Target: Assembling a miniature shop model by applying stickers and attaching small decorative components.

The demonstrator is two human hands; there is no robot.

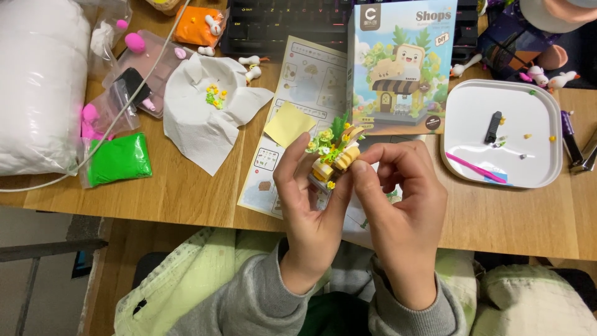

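you hold a small brick model [336,155] up over the near edge of the desk [186,186], between both hands, above the instruction sheet [298,124]. your left hand [308,199] cradles it from the left and below, its fingers [292,158] curled snugly round the base; your right hand [404,205] comes in from the right, its fingers [373,155] pinched narrow on the model's yellow side. the likeliest trouble, as i judge it, is a loose piece: the model is made of tiny parts, and a hard squeeze or a twist from the right fingers could pop the green top or a flower off. you hold it close to the desk edge, so a piece that drops could miss the sheet and fall into your lap or to the floor, where it would be hard to find. a slack left grip could let the whole model tip out. the model itself looks like a little shop, striped in yellow and cream, with green leaves standing up from its top and small yellow and white flowers clustered on its left side; your hands hide its lower part. the box [401,65] stands just behind it, a white tray [541,149] with a few loose bits lies to the right, and a tissue [199,118] with more small pieces lies to the left.
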